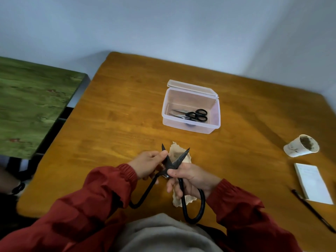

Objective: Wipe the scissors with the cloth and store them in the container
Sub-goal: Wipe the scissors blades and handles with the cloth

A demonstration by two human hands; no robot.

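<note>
The scissors [179, 159], big and black with long looped handles, are held just above the near middle of the table [118, 115], blades spread in a V and pointing away from the person. The left hand [148, 163] pinches the left blade between thumb and fingers, a little below its tip. The right hand [190, 179] is curled round the right handle just behind the pivot, thumb lying across the joint. The cloth [175, 150], a crumpled beige piece, lies under the blades and the right hand; it may be caught in those fingers too, but the view does not settle it. Beyond the hands, well apart from them, stands the container [190, 127], clear plastic with its lid hinged back, and a small pair [192, 115] with black handles lies inside it. Off to the right are a cup [300, 146] with something dark in it, a notepad [312, 182] and a pen [312, 210] beside the pad.
</note>
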